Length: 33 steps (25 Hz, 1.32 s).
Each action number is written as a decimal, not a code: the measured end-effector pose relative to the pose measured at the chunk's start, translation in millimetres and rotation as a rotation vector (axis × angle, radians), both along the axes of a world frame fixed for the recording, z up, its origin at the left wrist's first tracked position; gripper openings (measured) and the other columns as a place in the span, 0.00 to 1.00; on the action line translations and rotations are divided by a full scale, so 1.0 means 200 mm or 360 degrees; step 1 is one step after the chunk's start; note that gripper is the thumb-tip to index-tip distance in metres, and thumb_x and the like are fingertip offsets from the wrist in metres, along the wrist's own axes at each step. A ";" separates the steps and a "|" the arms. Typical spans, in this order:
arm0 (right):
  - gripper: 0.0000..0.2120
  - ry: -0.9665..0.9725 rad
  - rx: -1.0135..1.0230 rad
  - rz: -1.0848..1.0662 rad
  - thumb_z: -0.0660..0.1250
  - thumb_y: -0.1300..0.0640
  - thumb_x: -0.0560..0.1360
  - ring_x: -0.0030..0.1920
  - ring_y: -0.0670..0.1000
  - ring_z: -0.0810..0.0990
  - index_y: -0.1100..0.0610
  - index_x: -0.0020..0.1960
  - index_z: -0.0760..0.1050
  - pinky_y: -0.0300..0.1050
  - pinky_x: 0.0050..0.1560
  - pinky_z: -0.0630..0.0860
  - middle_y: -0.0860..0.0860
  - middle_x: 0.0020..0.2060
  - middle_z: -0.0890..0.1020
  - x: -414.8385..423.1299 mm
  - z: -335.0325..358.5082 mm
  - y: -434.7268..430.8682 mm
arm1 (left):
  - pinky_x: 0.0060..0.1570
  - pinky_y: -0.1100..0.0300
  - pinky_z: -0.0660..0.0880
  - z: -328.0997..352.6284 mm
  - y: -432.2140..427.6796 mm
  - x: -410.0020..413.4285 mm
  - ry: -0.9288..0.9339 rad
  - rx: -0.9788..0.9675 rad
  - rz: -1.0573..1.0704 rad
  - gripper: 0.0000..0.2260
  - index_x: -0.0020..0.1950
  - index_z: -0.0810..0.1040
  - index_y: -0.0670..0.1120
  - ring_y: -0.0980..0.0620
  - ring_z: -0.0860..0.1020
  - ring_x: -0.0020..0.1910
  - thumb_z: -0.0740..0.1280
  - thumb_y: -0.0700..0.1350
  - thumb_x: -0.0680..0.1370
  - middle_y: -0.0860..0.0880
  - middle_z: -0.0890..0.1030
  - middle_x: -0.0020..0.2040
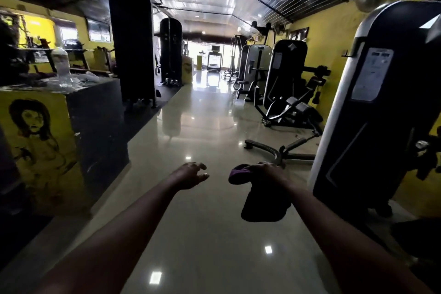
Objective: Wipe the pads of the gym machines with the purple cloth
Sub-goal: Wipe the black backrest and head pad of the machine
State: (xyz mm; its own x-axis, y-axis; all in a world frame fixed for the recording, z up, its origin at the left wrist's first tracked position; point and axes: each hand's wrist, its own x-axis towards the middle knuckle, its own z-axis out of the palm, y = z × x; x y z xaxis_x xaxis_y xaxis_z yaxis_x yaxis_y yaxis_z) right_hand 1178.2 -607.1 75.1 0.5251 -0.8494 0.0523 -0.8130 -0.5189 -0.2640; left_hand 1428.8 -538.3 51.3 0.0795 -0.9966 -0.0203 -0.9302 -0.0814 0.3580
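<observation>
Both my arms reach forward over a glossy tiled aisle. My right hand (267,172) grips the purple cloth (262,200), which hangs down below it in a dark fold. My left hand (191,174) is held out beside it with relaxed, slightly curled fingers and holds nothing. A gym machine with grey pads (298,107) stands ahead on the right by the yellow wall. A tall black and white machine housing (372,102) rises close on my right.
A dark counter with a yellow painted front (43,150) stands on the left, with a clear bottle (60,62) on top. Black weight-stack towers (131,45) line the left side. A machine's floor bar (265,148) juts into the aisle.
</observation>
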 end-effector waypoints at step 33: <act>0.20 -0.0103 0.0140 -0.0215 0.65 0.53 0.74 0.59 0.55 0.75 0.44 0.65 0.72 0.43 0.53 0.69 0.53 0.61 0.76 2.04 -0.09 -6.06 | 0.65 0.55 0.66 -0.01 -6.24 2.02 -0.0095 0.0121 -0.0186 0.20 0.69 0.68 0.46 0.44 0.68 0.68 0.59 0.53 0.80 0.43 0.71 0.68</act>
